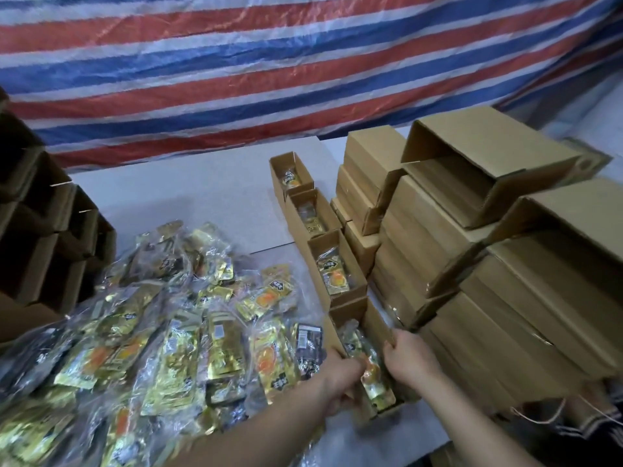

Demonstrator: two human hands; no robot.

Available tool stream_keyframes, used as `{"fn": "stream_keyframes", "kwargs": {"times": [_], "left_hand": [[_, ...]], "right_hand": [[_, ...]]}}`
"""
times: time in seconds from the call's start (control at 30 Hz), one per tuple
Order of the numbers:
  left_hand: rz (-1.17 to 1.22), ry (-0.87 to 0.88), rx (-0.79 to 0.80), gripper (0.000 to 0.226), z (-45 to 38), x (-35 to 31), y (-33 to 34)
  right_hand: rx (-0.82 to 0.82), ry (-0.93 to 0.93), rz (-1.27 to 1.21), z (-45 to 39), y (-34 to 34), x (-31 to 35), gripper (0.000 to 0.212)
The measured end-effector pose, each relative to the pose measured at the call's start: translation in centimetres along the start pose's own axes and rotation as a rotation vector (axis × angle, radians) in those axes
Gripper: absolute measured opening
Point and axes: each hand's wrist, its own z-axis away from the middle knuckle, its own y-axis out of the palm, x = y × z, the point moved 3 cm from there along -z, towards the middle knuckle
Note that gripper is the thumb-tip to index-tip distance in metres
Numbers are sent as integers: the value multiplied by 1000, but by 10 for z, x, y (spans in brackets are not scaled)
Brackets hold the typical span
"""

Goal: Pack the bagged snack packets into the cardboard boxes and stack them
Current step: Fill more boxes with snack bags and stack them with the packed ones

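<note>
Nearest open box being filled, both hands at it.

The nearest box (371, 335) lay on the surface (188, 200), its long axis running away from the person, last in a row of four open boxes (317, 214) aligned the same way. A bagged packet (365, 362) lay lengthwise inside it. The left hand (340, 372) curled round the box's left wall and the packet's edge; the right hand (409, 357) gripped the right wall. Loose packets (161, 332) were heaped to the left; closed boxes (488, 298) stood stacked on the right.
</note>
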Motion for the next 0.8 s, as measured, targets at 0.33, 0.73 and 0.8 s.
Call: {"fn": "stream_keyframes", "kwargs": {"times": [0.33, 0.73, 0.8], "left_hand": [[-18, 23, -12, 21, -47, -14, 17], [8, -4, 14, 25, -65, -16, 10], [15, 14, 6, 33, -64, -21, 3]], "right_hand": [[41, 56, -16, -49, 6, -15, 30], [20, 39, -31, -68, 5, -2, 43], [4, 34, -39, -68, -1, 5, 45]]}}
